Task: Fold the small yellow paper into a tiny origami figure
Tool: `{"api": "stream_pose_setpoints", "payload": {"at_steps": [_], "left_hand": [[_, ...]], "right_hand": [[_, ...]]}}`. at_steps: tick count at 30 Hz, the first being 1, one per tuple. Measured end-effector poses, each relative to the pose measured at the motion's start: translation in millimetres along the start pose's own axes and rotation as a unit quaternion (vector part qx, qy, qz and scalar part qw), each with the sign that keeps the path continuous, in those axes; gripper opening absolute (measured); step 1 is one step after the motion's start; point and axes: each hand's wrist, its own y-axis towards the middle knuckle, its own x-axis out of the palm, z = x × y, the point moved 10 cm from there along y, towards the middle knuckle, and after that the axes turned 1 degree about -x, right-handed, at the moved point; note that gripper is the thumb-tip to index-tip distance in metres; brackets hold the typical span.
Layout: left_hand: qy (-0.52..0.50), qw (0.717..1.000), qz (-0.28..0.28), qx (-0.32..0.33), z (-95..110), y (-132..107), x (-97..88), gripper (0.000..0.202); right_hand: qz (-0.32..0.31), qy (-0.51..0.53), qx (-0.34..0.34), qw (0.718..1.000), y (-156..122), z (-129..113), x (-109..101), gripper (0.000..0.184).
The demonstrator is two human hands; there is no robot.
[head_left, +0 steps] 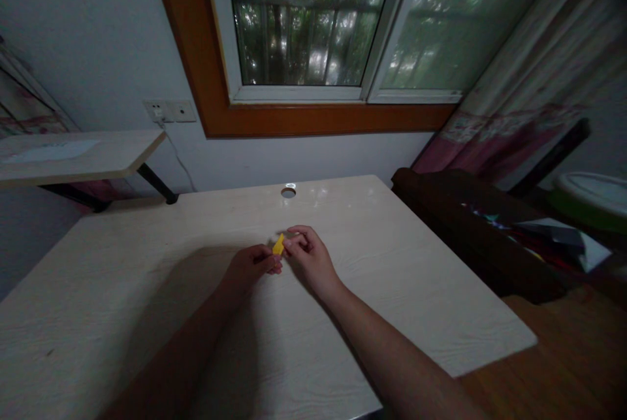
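Note:
A small yellow piece (279, 245), perhaps folded paper, is pinched between both my hands over the middle of a pale wooden table (147, 289). My left hand (252, 266) grips its lower end with closed fingers. From the right, my right hand (308, 257) curls its fingertips onto the same piece. Both forearms reach in from the bottom edge of the view.
A round cable hole (288, 192) sits near the table's far edge. A raised side shelf (73, 155) stands at the left under a wall socket (169, 110). To the right stands a dark chair (470, 230) holding coloured papers, with a curtain behind it. A window is ahead.

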Motion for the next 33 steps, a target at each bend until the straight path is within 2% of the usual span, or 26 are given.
{"api": "stream_pose_setpoints", "payload": {"at_steps": [5, 11, 21, 28, 33], "left_hand": [[-0.004, 1.000, -0.007, 0.013, -2.4, 1.0, -0.2, 0.020], [0.008, 1.000, -0.009, 0.008, -0.3, 1.0, 1.4, 0.021], [0.006, 1.000, -0.011, 0.008, 5.7, -1.0, 4.8, 0.022], [-0.003, 1.000, -0.018, 0.005, 2.1, -1.4, 4.5, 0.016], [0.007, 0.999, -0.005, 0.035, 5.2, 0.8, 1.5, 0.023]], "right_hand": [[-0.035, -0.010, 0.021, 0.999, -0.9, 4.2, 7.3, 0.031], [-0.009, -0.005, 0.026, 1.000, -0.6, 4.8, 3.3, 0.027], [0.029, 0.036, 0.027, 0.999, 0.4, 4.7, -2.3, 0.033], [0.101, 0.068, 0.014, 0.992, 7.3, -3.0, -25.6, 0.035], [0.094, 0.065, 0.026, 0.993, 7.4, -2.4, -24.7, 0.032]]}}
